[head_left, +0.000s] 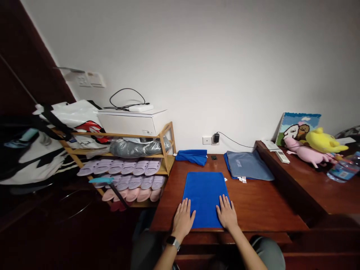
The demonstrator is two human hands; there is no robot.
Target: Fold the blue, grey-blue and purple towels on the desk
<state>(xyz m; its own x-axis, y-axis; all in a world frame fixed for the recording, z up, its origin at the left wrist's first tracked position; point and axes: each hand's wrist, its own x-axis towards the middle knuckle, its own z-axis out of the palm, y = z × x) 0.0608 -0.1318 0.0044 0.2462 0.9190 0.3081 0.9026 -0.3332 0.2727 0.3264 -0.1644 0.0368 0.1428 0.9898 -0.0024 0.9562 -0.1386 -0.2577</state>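
Observation:
A bright blue cloth (206, 195) lies flat on the brown wooden table (261, 202), a small white tag showing at its right edge. My left hand (183, 218) rests palm down over its lower left edge, fingers stretched out. On the lower right edge, my right hand (226, 213) presses flat with the fingers apart. Behind it sits a crumpled blue cloth (192, 156) near the wall. To the right is a stack of folded cloths, a grey-blue one (249, 165) with faint lettering on top and white tags at its front.
A wooden rack (168, 150) on the left holds several slippers (139, 167) and a white box (126, 123). A black plug (216, 137) sits in the wall socket. The raised desk on the right bears plush toys (306, 150), a remote (282, 157) and a bottle (341, 170).

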